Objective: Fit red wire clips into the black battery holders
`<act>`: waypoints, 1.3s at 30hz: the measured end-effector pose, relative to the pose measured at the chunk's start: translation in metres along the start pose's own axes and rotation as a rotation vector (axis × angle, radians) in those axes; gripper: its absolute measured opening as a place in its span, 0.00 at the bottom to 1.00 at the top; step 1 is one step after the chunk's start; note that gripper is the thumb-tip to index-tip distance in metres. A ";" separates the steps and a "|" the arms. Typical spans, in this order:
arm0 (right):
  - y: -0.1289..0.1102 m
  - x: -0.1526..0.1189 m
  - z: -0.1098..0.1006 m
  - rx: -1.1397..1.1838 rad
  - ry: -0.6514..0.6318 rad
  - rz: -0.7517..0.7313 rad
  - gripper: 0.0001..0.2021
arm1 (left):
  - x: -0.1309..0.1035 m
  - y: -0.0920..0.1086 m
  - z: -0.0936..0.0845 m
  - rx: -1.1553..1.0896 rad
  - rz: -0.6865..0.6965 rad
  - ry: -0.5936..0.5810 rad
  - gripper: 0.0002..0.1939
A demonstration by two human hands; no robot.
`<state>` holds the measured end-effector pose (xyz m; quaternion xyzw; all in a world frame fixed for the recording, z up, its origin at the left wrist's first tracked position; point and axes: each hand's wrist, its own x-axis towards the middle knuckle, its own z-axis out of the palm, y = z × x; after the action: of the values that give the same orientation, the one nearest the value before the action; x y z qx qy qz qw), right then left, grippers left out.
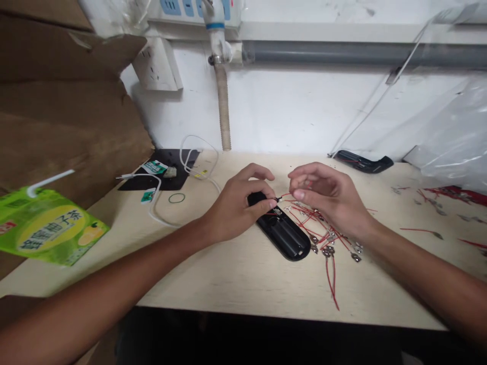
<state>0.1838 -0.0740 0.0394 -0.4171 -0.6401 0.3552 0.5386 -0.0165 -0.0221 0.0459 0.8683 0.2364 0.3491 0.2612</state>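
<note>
Centrally, a person's two bare hands meet over a pale tabletop [213,289], seen from above and behind the forearms. The left hand [247,205] reaches in with thumb and index finger pinched together on a small dark piece [279,198], right at the far end of a long black casing [287,235]. That casing lies slantwise on the table, its rounded near end pointing toward the lower right and its hollow, open side facing up. From the dark piece a short red wire [286,195] runs across to the right hand [323,195], whose thumb and index finger are closed on it, the other fingers curled. Just beside the casing, beneath and around the right hand, lies a loose scatter of metal tabs [327,252] with thin red leads, one pair trailing toward the table's front edge. Further right are more such pieces, and near the wall rests a second black casing [363,161], curved at one end, with a clear plastic bag [456,132] to its right. On the left, a green drink carton [53,228] with a white straw stands tilted before brown cardboard [64,106]; between it and the left hand are a white cable [155,203], a dark flat sheet [131,183] and a thin green ring [176,194]
</note>
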 end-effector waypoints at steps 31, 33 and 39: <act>0.012 -0.010 0.020 -0.154 -0.334 -0.026 0.03 | -0.004 -0.031 0.022 0.145 0.107 -0.064 0.19; 0.013 -0.011 0.020 -0.138 -0.348 -0.045 0.03 | -0.006 -0.031 0.022 0.146 0.129 -0.067 0.22; 0.012 -0.011 0.023 -0.210 -0.347 -0.100 0.03 | -0.006 -0.030 0.023 0.137 0.130 -0.065 0.24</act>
<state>0.1640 -0.0794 0.0201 -0.3714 -0.7766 0.3259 0.3909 -0.0108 -0.0102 0.0102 0.9086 0.1940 0.3200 0.1857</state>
